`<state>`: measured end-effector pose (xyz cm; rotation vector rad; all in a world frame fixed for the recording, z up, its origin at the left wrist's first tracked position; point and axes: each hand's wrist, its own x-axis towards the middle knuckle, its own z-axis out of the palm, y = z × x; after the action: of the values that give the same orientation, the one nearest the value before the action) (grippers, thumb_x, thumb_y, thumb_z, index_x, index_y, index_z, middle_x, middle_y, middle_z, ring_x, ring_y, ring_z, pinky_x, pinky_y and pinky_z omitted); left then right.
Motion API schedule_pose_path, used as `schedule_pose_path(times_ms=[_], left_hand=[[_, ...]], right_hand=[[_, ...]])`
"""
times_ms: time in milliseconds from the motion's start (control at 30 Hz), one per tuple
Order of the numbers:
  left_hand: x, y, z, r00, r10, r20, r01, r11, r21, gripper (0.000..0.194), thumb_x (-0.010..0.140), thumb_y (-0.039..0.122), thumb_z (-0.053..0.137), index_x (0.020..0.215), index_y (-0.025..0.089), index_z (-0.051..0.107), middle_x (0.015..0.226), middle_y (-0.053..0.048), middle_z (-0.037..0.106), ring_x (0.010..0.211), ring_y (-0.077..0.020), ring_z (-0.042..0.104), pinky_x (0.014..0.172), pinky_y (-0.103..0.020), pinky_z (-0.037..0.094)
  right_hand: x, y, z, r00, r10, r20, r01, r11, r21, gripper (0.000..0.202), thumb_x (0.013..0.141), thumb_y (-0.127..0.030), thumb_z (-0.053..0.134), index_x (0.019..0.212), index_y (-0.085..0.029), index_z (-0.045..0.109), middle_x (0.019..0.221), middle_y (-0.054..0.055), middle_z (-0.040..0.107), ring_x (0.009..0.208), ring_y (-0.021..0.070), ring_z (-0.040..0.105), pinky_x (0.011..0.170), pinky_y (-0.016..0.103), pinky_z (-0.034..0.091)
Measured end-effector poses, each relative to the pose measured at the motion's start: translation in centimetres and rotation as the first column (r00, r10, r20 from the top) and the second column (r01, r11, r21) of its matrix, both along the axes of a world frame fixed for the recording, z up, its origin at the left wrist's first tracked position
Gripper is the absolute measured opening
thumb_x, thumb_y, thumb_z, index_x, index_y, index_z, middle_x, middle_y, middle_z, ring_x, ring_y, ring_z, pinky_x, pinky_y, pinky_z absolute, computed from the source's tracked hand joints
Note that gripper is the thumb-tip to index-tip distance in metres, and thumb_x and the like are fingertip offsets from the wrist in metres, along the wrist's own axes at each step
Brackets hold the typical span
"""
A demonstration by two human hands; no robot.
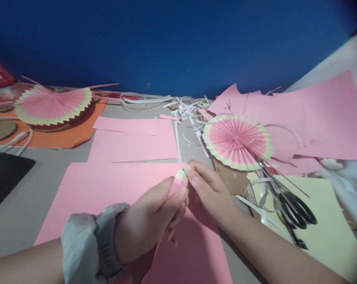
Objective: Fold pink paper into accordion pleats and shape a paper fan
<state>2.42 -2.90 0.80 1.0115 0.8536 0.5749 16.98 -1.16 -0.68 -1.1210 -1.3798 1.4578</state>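
A narrow folded pink paper [177,184] with a pale green tip is between my hands, held over a large pink sheet [95,189]. My left hand [151,213] is closed around its lower part, thumb on top. At the tip, the fingers of my right hand [206,187] are pinched together, touching the upper right edge. How far the folded paper runs down inside my left palm is hidden.
Pleated pink paper fans [236,142] with green rims lie right and left. Black-handled scissors [297,209] rest over pale yellow paper [320,197]. White paper strips [188,110] are heaped at the back. A black device [6,173] sits left; a blue panel [166,43] rises behind.
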Motion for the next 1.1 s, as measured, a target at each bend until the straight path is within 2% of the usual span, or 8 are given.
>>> schedule_pose_path(times_ms=[167,233,367,567,733,867,1000,1100], left_hand=[[0.18,0.02,0.08,0.999,-0.011,0.039,0.015,0.993,-0.117,0.036,0.091,0.045,0.034,0.066,0.019,0.037,0.046,0.008,0.038,0.033,-0.0062,0.036,0.038,-0.021,0.045],[0.21,0.07,-0.01,1.000,-0.011,0.017,0.013,0.993,-0.115,0.039,0.091,0.047,0.032,0.065,0.019,0.039,0.043,0.007,0.040,0.032,-0.0074,0.038,0.038,-0.022,0.043],[0.07,0.00,-0.35,0.997,0.007,-0.070,-0.009,0.999,-0.033,0.043,0.093,0.043,0.027,0.061,0.018,0.042,0.040,0.005,0.042,0.034,-0.0087,0.041,0.039,-0.021,0.041],[-0.06,-0.20,-0.74,1.000,0.003,0.009,-0.003,1.000,0.003,0.043,0.095,0.040,0.025,0.062,0.018,0.041,0.044,0.006,0.040,0.033,-0.0068,0.038,0.038,-0.020,0.043],[-0.11,-0.37,-0.83,0.999,0.004,0.034,-0.005,1.000,0.007,0.039,0.094,0.041,0.025,0.066,0.018,0.041,0.048,0.006,0.040,0.035,-0.0067,0.038,0.039,-0.021,0.044],[-0.06,-0.11,-0.50,0.999,-0.026,0.026,0.027,0.999,-0.024,0.036,0.094,0.037,0.026,0.068,0.018,0.041,0.046,0.006,0.041,0.034,-0.0072,0.039,0.038,-0.021,0.042],[0.05,0.15,-0.21,0.999,-0.037,0.035,0.040,0.996,-0.085,0.034,0.093,0.036,0.027,0.068,0.018,0.041,0.045,0.007,0.041,0.034,-0.0072,0.038,0.038,-0.021,0.042],[0.04,0.10,-0.27,0.999,-0.016,0.030,0.018,0.997,-0.074,0.035,0.093,0.039,0.027,0.069,0.018,0.041,0.045,0.007,0.041,0.033,-0.0070,0.038,0.038,-0.020,0.040]], right_hand=[[-0.06,0.11,0.04,0.995,0.019,0.098,-0.027,0.997,0.078,0.030,0.092,-0.029,0.041,0.063,-0.020,0.043,0.059,-0.005,0.042,0.055,0.0093,0.041,0.055,0.023,0.035],[-0.11,-0.01,-0.09,0.993,0.034,0.116,-0.043,0.996,0.079,0.031,0.092,-0.031,0.040,0.064,-0.020,0.044,0.060,-0.005,0.044,0.057,0.0095,0.042,0.058,0.023,0.035],[-0.20,-0.35,-0.35,0.994,0.016,0.108,-0.020,0.999,0.040,0.034,0.093,-0.036,0.039,0.064,-0.020,0.041,0.061,-0.005,0.039,0.056,0.0091,0.037,0.057,0.022,0.033],[-0.21,-0.60,-0.65,0.997,0.019,-0.069,-0.026,0.995,-0.093,0.036,0.093,-0.043,0.037,0.065,-0.020,0.039,0.056,-0.007,0.030,0.047,0.0081,0.024,0.045,0.022,0.024],[-0.18,-0.33,-0.35,0.994,0.011,0.105,-0.013,1.000,0.026,0.033,0.093,-0.037,0.038,0.065,-0.020,0.040,0.061,-0.005,0.037,0.056,0.0093,0.035,0.054,0.022,0.031],[-0.13,-0.36,-0.32,0.973,-0.019,0.229,0.006,0.998,0.057,0.035,0.093,-0.038,0.037,0.063,-0.020,0.036,0.060,-0.005,0.034,0.056,0.0102,0.033,0.053,0.023,0.029],[-0.06,-0.39,-0.33,0.971,-0.063,0.233,0.041,0.994,0.098,0.034,0.093,-0.037,0.036,0.064,-0.020,0.037,0.062,-0.004,0.035,0.057,0.0106,0.035,0.055,0.023,0.032],[-0.08,-0.29,-0.10,0.980,-0.005,0.197,-0.014,0.995,0.097,0.032,0.093,-0.034,0.037,0.064,-0.020,0.039,0.062,-0.004,0.039,0.057,0.0103,0.039,0.057,0.022,0.035]])
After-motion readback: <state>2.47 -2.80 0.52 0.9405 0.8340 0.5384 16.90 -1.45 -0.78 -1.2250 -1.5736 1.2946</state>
